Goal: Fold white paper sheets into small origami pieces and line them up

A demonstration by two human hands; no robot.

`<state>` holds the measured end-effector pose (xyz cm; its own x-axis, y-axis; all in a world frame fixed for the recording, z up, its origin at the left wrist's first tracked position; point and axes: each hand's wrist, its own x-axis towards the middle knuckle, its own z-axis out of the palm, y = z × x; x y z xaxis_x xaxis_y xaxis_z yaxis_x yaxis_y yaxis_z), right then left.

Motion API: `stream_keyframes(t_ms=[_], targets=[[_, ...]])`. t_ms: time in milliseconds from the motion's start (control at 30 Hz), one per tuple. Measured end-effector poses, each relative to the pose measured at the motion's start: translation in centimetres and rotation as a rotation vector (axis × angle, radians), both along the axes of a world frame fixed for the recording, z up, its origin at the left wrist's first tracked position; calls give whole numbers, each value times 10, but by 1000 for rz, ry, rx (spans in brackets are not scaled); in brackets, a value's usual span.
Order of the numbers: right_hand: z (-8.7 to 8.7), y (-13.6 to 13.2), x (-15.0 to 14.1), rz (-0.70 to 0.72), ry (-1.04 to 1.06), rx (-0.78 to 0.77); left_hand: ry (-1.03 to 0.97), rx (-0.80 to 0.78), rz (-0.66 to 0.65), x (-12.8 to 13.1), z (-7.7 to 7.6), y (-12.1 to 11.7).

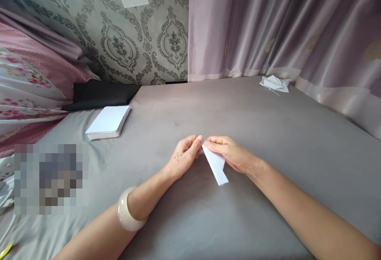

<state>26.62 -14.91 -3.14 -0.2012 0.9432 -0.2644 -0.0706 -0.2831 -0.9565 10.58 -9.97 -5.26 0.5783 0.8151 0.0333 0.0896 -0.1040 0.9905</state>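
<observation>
A folded piece of white paper (214, 164) hangs from my two hands above the grey sheet, its narrow end slanting down and to the right. My right hand (230, 151) pinches the upper part between thumb and fingers, and the fingers behind it are partly hidden. At the paper's top corner my left hand (187, 153) is closed, thumb pressed against the curled fingers. A pale bangle (128, 209) circles my left forearm.
A stack of white paper (108, 121) lies to the left, near a black cloth-like item (101, 94). Folded white papers (274, 82) rest at the far right, beside a thin greenish stick (274, 92). Curtains (250, 26) and a patterned wall border the grey sheet (178, 113).
</observation>
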Motion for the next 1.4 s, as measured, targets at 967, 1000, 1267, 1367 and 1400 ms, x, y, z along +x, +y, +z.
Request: stream_keyframes(t_ms=[967, 1000, 1267, 1367, 1400], targets=[[-10, 2, -15, -441, -79, 116, -89, -243, 167, 9, -3, -8], [-11, 3, -15, -453, -94, 105, -75, -249, 157, 9, -4, -8], [-20, 3, -10, -381, -378, 270, -263, -204, 192, 1, -6, 7], [-23, 0, -13, -360, -516, 366, -370, -165, 233, -1, -5, 11], [-24, -1, -14, -353, -550, 403, -378, -175, 227, -1, -4, 12]])
